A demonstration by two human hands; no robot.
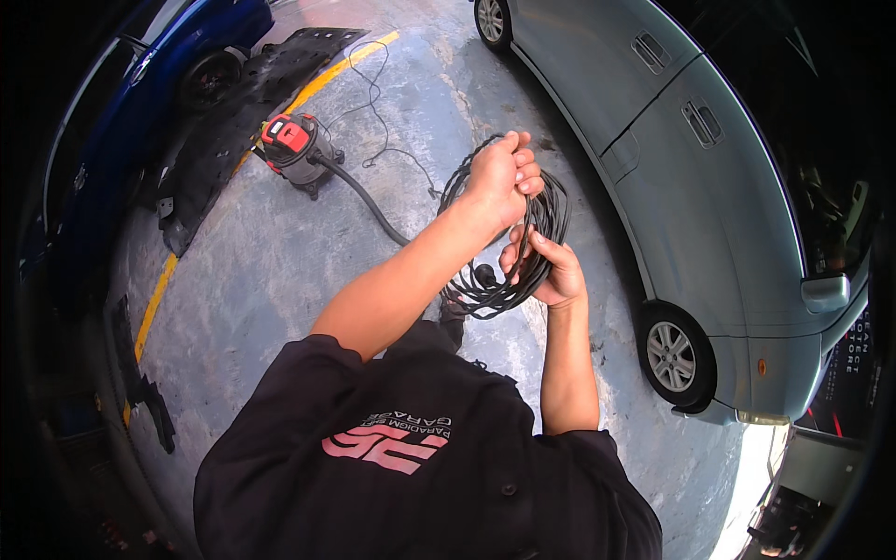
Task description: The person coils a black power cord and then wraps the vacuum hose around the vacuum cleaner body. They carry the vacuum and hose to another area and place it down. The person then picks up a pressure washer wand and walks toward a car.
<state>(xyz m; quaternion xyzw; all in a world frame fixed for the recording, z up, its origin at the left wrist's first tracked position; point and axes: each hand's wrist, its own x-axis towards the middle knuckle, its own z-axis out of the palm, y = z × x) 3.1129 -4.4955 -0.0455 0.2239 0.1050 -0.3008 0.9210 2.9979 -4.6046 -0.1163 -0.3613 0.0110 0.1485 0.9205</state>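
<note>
A black power cable (553, 217), wound into a loose coil, hangs in front of my body between both hands. My left hand (504, 177) is closed in a fist at the upper part of the coil, gripping cable. Lower down, my right hand (553, 271) wraps round the right side of the loops, its thumb across the strands. Inside the coil's lower left shows a round black plug (484, 275). A thin stretch of cable runs over the floor from the coil's left side toward a red and black shop vacuum (293, 149).
The vacuum's dark hose (369, 201) bends toward my legs. To the right stands a grey-green car (709, 187), its wheel (674, 357) near my right arm. A blue car (121, 112) and a long black panel (210, 140) lie left, along a yellow floor line (154, 308).
</note>
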